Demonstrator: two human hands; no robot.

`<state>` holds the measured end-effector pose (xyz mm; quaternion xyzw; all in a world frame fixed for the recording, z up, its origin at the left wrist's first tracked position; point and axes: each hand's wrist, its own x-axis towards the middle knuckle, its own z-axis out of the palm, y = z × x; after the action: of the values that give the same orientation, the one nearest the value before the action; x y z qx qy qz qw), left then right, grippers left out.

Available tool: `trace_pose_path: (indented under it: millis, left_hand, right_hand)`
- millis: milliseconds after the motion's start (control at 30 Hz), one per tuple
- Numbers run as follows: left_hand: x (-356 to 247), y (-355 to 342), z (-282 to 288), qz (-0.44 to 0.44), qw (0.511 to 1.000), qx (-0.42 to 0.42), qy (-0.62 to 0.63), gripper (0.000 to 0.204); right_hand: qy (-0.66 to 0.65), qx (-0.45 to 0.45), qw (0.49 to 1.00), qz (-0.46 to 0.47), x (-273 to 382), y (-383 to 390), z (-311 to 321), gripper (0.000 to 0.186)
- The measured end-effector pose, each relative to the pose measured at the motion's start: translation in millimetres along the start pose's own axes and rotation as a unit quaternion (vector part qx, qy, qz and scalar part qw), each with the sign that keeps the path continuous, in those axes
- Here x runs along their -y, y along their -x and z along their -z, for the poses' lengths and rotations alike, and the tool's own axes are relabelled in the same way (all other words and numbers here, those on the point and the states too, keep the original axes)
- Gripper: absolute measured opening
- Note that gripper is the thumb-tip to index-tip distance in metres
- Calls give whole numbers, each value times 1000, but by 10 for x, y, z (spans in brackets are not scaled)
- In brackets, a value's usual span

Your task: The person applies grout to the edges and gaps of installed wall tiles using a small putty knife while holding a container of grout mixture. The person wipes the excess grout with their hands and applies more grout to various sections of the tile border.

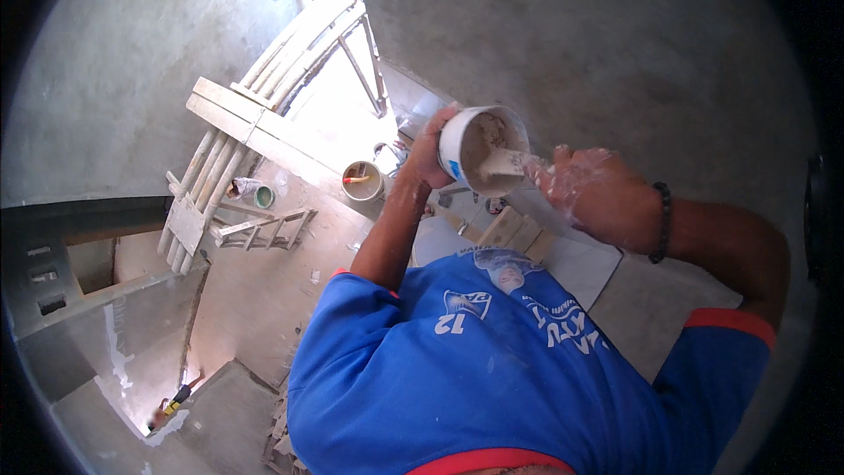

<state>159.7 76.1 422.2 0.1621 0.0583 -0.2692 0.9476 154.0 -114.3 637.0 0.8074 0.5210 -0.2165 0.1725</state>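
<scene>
white plastic bucket (482, 148) sits raised before your chest, gripped at its rim by your closed left hand (428, 154), while your gloved right hand (591, 189), closed on a putty knife (505, 164), reaches in from the right, blade pointing leftward.

Floor (255, 299): pale, dusty concrete, seen from well above, streaked with white smears along its lower left edge. A small bucket (362, 181) stands on it near the foot of a wooden ladder (264, 114), something orange inside. A second small container (255, 193), green-rimmed, lies tipped just left of it, beside a short wooden frame (264, 229) lying flat. Stacked pale tiles (519, 233) rest further right. A yellow-handled tool (178, 398) lies at the lower left.
</scene>
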Motion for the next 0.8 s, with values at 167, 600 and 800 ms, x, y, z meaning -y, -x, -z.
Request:
trace_pose_path:
  millis: [167,600,800]
  left_hand:
    - [-110,16,11,-36,999,2,-35,56]
    - [58,83,-104,-121,971,-155,-134,53]
    - [93,231,-23,-96,968,-186,-136,48]
  right_hand:
    - [91,-126,988,-14,-187,33,55,49]
    - [76,-154,984,-36,-215,-436,-329,51]
    - [87,-85,992,-16,-228,-499,-388,47]
